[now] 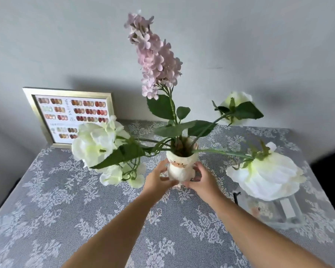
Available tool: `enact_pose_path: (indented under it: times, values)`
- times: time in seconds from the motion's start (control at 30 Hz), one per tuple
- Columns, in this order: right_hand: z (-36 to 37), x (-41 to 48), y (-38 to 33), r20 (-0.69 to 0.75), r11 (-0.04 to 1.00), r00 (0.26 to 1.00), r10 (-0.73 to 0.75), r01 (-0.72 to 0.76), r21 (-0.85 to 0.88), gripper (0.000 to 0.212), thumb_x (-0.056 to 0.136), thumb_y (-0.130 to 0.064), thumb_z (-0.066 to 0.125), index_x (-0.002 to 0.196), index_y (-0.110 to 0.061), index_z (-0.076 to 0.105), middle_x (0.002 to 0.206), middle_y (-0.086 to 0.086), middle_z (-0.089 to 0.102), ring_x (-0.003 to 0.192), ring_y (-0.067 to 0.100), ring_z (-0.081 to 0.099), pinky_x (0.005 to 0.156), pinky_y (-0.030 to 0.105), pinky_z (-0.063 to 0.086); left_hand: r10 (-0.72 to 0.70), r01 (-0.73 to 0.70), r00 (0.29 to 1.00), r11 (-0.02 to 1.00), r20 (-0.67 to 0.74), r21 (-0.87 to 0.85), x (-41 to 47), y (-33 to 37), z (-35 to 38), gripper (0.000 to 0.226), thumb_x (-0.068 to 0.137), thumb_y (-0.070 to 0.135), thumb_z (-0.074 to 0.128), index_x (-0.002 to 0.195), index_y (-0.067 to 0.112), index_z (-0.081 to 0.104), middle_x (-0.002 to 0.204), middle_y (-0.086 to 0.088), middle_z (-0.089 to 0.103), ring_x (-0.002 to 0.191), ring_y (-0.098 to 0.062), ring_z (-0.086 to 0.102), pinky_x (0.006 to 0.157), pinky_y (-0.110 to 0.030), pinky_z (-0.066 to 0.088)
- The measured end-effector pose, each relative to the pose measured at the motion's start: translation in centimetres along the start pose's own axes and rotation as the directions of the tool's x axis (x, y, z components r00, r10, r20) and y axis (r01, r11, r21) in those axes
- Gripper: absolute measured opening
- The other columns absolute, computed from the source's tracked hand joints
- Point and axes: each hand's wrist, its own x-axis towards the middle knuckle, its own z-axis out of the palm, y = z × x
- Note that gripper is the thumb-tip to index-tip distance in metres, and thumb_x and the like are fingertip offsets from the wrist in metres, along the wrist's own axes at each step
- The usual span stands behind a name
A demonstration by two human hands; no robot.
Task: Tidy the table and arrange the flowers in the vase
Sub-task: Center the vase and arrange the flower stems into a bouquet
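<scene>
Two bare forearms reach forward over the lace tablecloth [66, 219] that covers the table. The left hand [156, 178] and the right hand [198, 180] cup the lower part of the vase [179, 167] from either side, fingers curled around its base and pressed against it, thumbs toward the front. The vase is a small cream pot with a cat face drawn on it, standing near the middle of the table.

To the right, close to the table's edge, lies a clear plastic box [275, 211] with a pale printed item and a white slip inside; a white bloom [267, 173] droops over its near corner.

In the vase stand several stems. A tall pink flower spike [155, 57] rises nearly upright. White flowers [97, 144] lean out low to the left, and a white bud [237, 107] leans to the far right, with broad green leaves [174, 130] spreading above the rim.

At the back left, a framed chart [66, 117] of colour swatches leans against the grey wall [259, 45].
</scene>
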Motion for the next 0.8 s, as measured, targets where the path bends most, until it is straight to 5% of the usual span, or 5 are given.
enact_pose_path:
  times: [0.1,0.23,0.43,0.8]
  values:
    - [-0.3,1.1,-0.4,0.001,1.000,1.000,-0.001,0.001,0.018,0.084,0.062,-0.017,0.083,0.134,-0.021,0.041,0.129,0.002,0.056,0.098,0.012,0.062,0.066,0.010,0.048,0.012,-0.011,1.000,1.000,0.002,-0.014,1.0,0.5,-0.3,0.062,0.063,0.007,0.079,0.109,0.038,0.053,0.112,0.010,0.063,0.077,-0.004,0.069,0.067,-0.024,0.057]
    - [-1.0,3.6,-1.8,-0.006,1.000,1.000,-0.019,0.019,0.021,0.084,0.061,-0.019,0.084,0.133,-0.024,0.041,0.130,-0.002,0.055,0.095,0.010,0.061,0.059,0.008,0.045,0.026,-0.025,1.000,0.998,0.010,-0.058,3.2,2.1,-1.0,0.073,0.064,0.003,0.078,0.126,0.028,0.047,0.111,0.010,0.059,0.074,-0.002,0.068,0.058,-0.015,0.053]
    - [-1.8,8.6,-4.2,-0.019,0.999,0.999,-0.030,0.029,-0.028,0.090,0.060,-0.025,0.084,0.135,-0.032,0.037,0.131,-0.004,0.054,0.094,0.008,0.057,0.060,0.012,0.036,0.064,-0.063,0.997,0.998,-0.032,0.020,7.2,5.0,-2.5,0.083,0.062,0.013,0.081,0.131,0.038,0.042,0.120,0.002,0.060,0.088,-0.015,0.067,0.085,-0.042,0.053]
    - [-2.3,15.7,-5.0,0.002,0.999,1.000,-0.028,0.028,-0.044,0.086,0.060,-0.024,0.085,0.133,-0.031,0.040,0.127,-0.002,0.058,0.101,0.017,0.062,0.083,0.032,0.048,0.057,-0.048,0.995,0.993,-0.086,0.104,13.5,6.6,-3.3,0.084,0.060,0.021,0.083,0.130,0.041,0.041,0.121,0.002,0.061,0.097,-0.018,0.062,0.092,-0.047,0.048]
